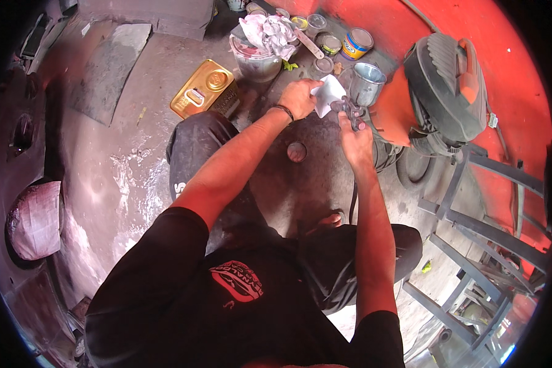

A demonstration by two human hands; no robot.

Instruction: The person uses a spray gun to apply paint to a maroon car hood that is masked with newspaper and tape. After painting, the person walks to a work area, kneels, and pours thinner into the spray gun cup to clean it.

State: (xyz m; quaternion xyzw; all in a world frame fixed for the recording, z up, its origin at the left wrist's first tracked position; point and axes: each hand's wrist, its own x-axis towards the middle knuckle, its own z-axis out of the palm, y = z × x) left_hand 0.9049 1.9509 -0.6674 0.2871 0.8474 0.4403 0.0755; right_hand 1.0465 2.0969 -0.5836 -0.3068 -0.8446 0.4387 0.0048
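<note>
The right hand [357,140] grips a spray gun [352,111] by its handle, cup [367,83] up at 1 o'clock. The left hand [297,98] pinches a white rag [328,94] against the gun from 9 o'clock.

White cloth [328,93], soft and matt, against dark metal spray gun [351,111] with shiny steel cup [367,83]. Glossy gold metal can [203,90] on rough, dusty concrete floor [122,178]. Crumpled rags [268,32] in dull grey plastic bucket [256,61]. Matt black plastic on orange compressor [446,86].
</note>
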